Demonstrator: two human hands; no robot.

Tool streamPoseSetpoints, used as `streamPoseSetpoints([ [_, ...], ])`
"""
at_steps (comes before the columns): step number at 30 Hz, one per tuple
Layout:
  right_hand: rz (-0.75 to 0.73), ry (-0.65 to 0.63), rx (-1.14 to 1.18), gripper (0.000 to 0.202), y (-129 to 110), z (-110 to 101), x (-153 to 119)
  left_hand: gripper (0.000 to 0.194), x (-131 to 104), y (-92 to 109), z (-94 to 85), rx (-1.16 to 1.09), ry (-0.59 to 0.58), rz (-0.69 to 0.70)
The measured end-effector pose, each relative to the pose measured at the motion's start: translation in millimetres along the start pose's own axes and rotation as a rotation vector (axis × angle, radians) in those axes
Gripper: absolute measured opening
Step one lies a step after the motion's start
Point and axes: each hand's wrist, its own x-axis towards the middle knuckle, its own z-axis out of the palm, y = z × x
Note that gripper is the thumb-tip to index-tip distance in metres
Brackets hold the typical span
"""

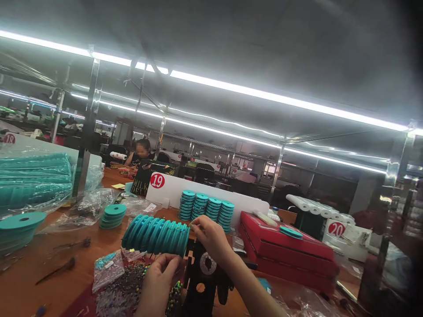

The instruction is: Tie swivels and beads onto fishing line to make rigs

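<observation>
A row of teal spools [155,235] lies on its side in front of me, the discs packed face to face with shiny teal material between some of them. At its right end stands a black device [201,286] with a round dial. My right hand [213,240] is closed in a pinch at the upper edge of the row's last disc. Below the same end, my left hand [161,279] pinches thumb against fingers near the lower rim. What either pinch holds is too small to make out. Loose beads or pin heads [127,286] lie beneath, partly hidden by my left hand.
Several stacks of teal spools [206,209] stand before a white divider [211,191] marked 19. Red boxes [284,251] sit at right. On the left are stacked teal discs [113,215] and bagged teal material [36,176]. A person [142,152] sits farther back.
</observation>
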Motion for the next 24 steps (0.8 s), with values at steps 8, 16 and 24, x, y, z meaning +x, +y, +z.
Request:
streamPoseSetpoints([
  [8,-0.052,-0.007,-0.048,0.015,-6,4,3,0.014,8,-8,-9.4,0.017,-0.056,0.016],
  [16,-0.058,-0.038,-0.065,0.015,-8,3,4,0.015,8,-8,-10.7,0.008,-0.068,0.03],
  [24,-0.015,0.055,0.004,0.029,-8,0,-13,0.024,12,-12,-20.0,0.091,-0.076,0.0],
])
